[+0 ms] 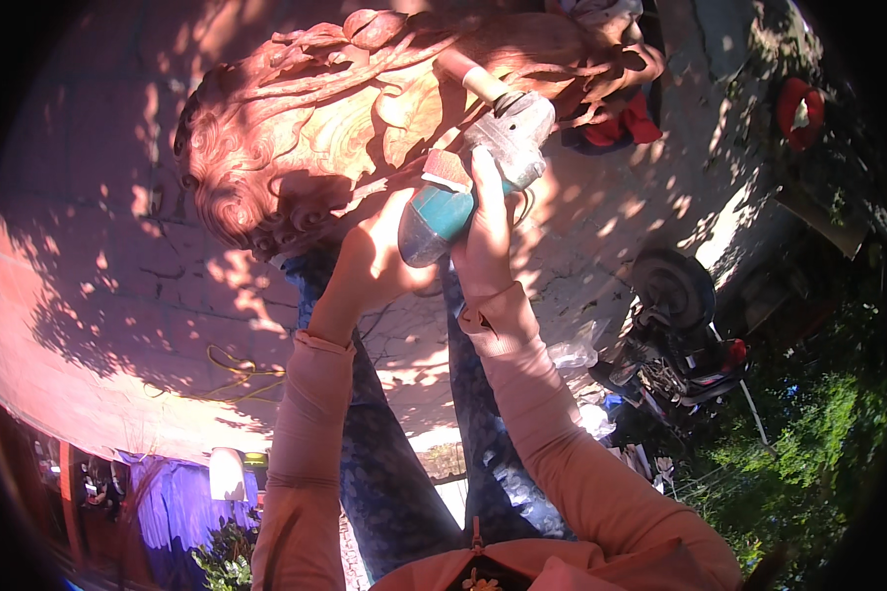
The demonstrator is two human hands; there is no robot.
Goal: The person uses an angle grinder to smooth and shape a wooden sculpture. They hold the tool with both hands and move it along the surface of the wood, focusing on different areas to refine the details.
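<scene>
A teal and grey power tool, which looks like an angle grinder (442, 211), is held in front of me. A pale cylinder (471, 79) sticks out from its grey metal head. My right hand (487, 229) grips the body, with its thumb lying along the side near the head. Around the left side of the body is my left hand (376, 258), its fingers mostly hidden behind the tool. A small reddish block with a white edge (447, 169) sits against the tool's upper side; what it is I cannot tell. Just beyond lies a large reddish wood carving (306, 128) with curled, flowing relief.
Red and dark cloth (629, 123) lies by the carving's right end. On the right, a wheeled machine with a black tire (672, 288) stands beside green plants (808, 443). A yellow cord (237, 372) lies on the paved ground at left, and purple cloth (172, 502) hangs lower left.
</scene>
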